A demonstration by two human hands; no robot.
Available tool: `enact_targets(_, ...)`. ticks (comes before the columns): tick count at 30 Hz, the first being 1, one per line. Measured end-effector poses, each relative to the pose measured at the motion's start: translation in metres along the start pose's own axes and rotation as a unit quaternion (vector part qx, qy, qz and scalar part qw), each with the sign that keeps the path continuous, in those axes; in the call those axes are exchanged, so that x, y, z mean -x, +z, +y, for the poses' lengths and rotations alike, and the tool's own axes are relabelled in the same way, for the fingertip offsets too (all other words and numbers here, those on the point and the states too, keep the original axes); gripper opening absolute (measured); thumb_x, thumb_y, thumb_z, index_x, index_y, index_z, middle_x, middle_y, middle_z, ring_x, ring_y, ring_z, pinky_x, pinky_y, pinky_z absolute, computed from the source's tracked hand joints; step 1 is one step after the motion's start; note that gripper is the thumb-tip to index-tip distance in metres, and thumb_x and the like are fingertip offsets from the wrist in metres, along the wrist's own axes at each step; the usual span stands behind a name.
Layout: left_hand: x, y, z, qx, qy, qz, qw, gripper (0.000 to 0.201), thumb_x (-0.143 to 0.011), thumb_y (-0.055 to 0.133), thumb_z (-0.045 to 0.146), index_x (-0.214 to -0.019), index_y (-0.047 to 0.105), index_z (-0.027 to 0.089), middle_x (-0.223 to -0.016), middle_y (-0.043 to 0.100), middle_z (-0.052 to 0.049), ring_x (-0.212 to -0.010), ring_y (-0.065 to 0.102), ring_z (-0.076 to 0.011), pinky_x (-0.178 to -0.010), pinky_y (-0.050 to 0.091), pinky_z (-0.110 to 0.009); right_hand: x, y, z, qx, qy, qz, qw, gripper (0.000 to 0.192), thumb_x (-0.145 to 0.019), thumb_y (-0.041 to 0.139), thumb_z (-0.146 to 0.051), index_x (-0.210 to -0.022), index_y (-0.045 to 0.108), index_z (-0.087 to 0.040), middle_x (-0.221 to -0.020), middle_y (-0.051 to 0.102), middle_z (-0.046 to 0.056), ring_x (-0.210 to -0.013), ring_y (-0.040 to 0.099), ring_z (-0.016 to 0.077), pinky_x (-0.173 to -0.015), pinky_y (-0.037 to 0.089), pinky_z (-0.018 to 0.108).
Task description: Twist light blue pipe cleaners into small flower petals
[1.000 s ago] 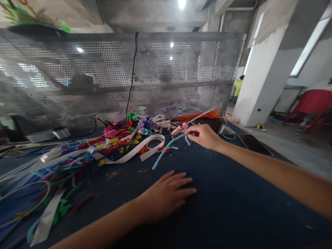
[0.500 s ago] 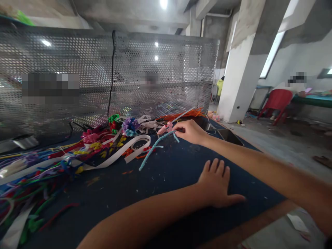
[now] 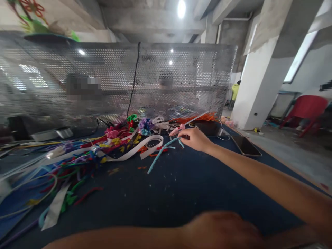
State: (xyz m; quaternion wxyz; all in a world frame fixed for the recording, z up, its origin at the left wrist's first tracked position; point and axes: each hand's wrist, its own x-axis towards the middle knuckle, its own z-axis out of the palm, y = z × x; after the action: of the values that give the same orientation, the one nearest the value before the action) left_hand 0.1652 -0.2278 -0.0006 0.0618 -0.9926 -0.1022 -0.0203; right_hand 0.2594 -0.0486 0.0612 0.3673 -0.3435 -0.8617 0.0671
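My right hand [image 3: 196,139] reaches forward over the dark blue table [image 3: 181,193] and pinches the upper end of a light blue pipe cleaner [image 3: 162,153], which slants down to the left onto the table. A pink piece [image 3: 175,130] lies just beyond my fingers. My left hand [image 3: 223,231] is blurred at the bottom edge, close to the camera, low over the table; its fingers cannot be made out and nothing shows in it.
A heap of coloured pipe cleaners, small flowers [image 3: 145,125] and white ribbon [image 3: 135,152] covers the left and back of the table. A phone [image 3: 245,145] lies at the right edge. A perforated metal screen [image 3: 155,79] stands behind, with people beyond it.
My left hand has slid back toward me, from flat on the table's middle to the bottom edge. My right hand has kept its hold on the blue pipe cleaner in about the same place.
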Motion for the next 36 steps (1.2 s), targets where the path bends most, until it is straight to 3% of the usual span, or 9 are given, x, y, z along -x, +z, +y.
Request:
enact_targets(2,0.043,-0.006,-0.041,0.016,-0.139,0.026,0.990,0.054,-0.085,0.043,0.048,-0.131,0.036,0.020,-0.138,0.037,-0.009,-0.127,0.031,-0.0241,-0.101,0.033,-0.042,0.000,0.004,0.007,-0.015,0.004,0.012,1.000,0.016,-0.074,0.051,-0.018,-0.077,0.066,-0.020,-0.068,0.065,0.000,-0.055,0.053,0.0111,-0.058,0.039,0.025)
enact_targets(4,0.083,-0.007,-0.068,0.015,-0.351,0.062,0.934,0.064,-0.085,0.039,0.052,-0.136,0.027,0.015,-0.141,0.029,-0.015,-0.130,0.024,-0.0296,-0.102,0.029,-0.050,-0.003,0.010,0.012,-0.030,0.009,0.024,0.999,0.016,-0.074,0.051,-0.018,-0.077,0.067,-0.019,-0.068,0.065,0.000,-0.055,0.054,0.0113,-0.058,0.040,0.025)
enact_targets(6,0.109,-0.004,-0.076,0.031,-0.439,0.026,0.898,0.069,-0.086,0.031,0.055,-0.136,0.026,0.008,-0.141,0.027,-0.020,-0.131,0.020,-0.0326,-0.101,0.027,-0.051,-0.006,0.017,0.014,-0.045,0.012,0.033,0.998,0.017,-0.074,0.051,-0.019,-0.078,0.067,-0.019,-0.070,0.065,0.001,-0.058,0.055,0.0120,-0.059,0.040,0.025)
enact_targets(15,0.091,-0.015,-0.034,0.180,-0.147,-0.033,0.972,0.062,-0.089,0.032,0.046,-0.141,0.013,0.017,-0.146,0.017,-0.006,-0.133,0.017,-0.0199,-0.109,0.019,-0.033,-0.002,0.048,0.008,-0.095,0.017,0.012,0.995,0.014,-0.074,0.053,-0.019,-0.079,0.066,-0.018,-0.067,0.064,0.000,-0.058,0.055,0.0113,-0.056,0.040,0.024)
enact_targets(19,0.109,-0.015,-0.078,0.162,-0.222,-0.023,0.961,0.065,-0.084,0.039,0.054,-0.139,0.020,0.024,-0.144,0.026,-0.004,-0.131,0.025,-0.0215,-0.107,0.023,-0.039,0.008,0.050,0.017,-0.104,0.029,0.019,0.994,0.014,-0.074,0.054,-0.018,-0.079,0.066,-0.018,-0.065,0.063,0.000,-0.055,0.053,0.0108,-0.054,0.040,0.024)
enact_targets(24,0.132,-0.005,-0.134,0.126,-0.323,0.007,0.938,0.045,-0.092,0.033,0.036,-0.135,0.028,0.026,-0.141,0.033,-0.003,-0.130,0.028,-0.0200,-0.106,0.024,-0.042,0.029,0.046,0.039,-0.115,0.082,0.094,0.986,0.015,-0.076,0.054,-0.025,-0.083,0.065,-0.019,-0.068,0.063,0.000,-0.053,0.051,0.0115,-0.054,0.040,0.025)
enact_targets(28,0.131,-0.004,-0.134,0.145,-0.334,0.053,0.930,0.035,-0.086,0.033,0.008,-0.109,0.054,0.023,-0.126,0.051,-0.001,-0.124,0.037,-0.0157,-0.103,0.031,-0.034,0.042,0.056,0.058,-0.132,0.125,0.139,0.973,0.018,-0.077,0.053,-0.029,-0.084,0.064,-0.017,-0.071,0.063,0.002,-0.059,0.055,0.0141,-0.055,0.042,0.026)
enact_targets(32,0.125,-0.007,-0.124,0.149,-0.311,0.061,0.937,0.035,-0.074,0.034,-0.005,-0.081,0.057,0.020,-0.124,0.050,0.000,-0.125,0.032,-0.0182,-0.101,0.033,-0.036,0.042,0.066,0.066,-0.156,0.141,0.138,0.968,0.018,-0.076,0.054,-0.030,-0.083,0.063,-0.017,-0.070,0.064,0.003,-0.063,0.059,0.0158,-0.058,0.045,0.026)
enact_targets(36,0.122,-0.006,-0.123,0.127,-0.316,0.059,0.938,0.036,-0.078,0.033,-0.003,-0.088,0.057,0.022,-0.131,0.042,0.000,-0.129,0.025,-0.0211,-0.102,0.031,-0.043,0.041,0.068,0.063,-0.180,0.137,0.117,0.967,0.015,-0.074,0.057,-0.029,-0.083,0.063,-0.018,-0.073,0.065,0.002,-0.065,0.060,0.0156,-0.059,0.046,0.026)
